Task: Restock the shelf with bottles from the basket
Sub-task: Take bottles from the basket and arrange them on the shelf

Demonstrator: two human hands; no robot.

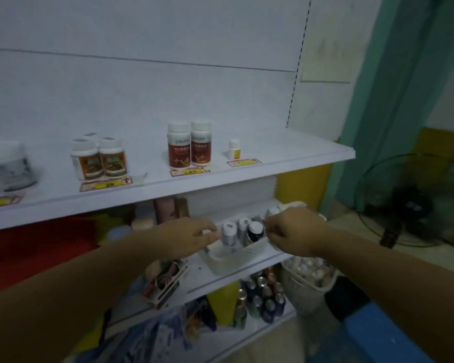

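A small white plastic basket [236,260] stands on the middle shelf, below the upper shelf [286,153]. It holds several upright bottles: a silvery one with a white cap [230,233], a second white-capped one [243,225] and a dark bottle [255,230]. My left hand [192,237] reaches in from the left, its thumb and fingertips pinched against the silvery white-capped bottle. My right hand [291,234] hovers over the basket's right end with curled fingers; what they grip is hidden. The picture is dim and blurred.
On the upper shelf stand two red-label bottles [189,148], brown-label bottles [100,158], a tiny white bottle [234,149] and a large jar [5,166]. A woven white basket [307,286] and dark bottles [265,297] sit lower down. A floor fan [414,203] stands right.
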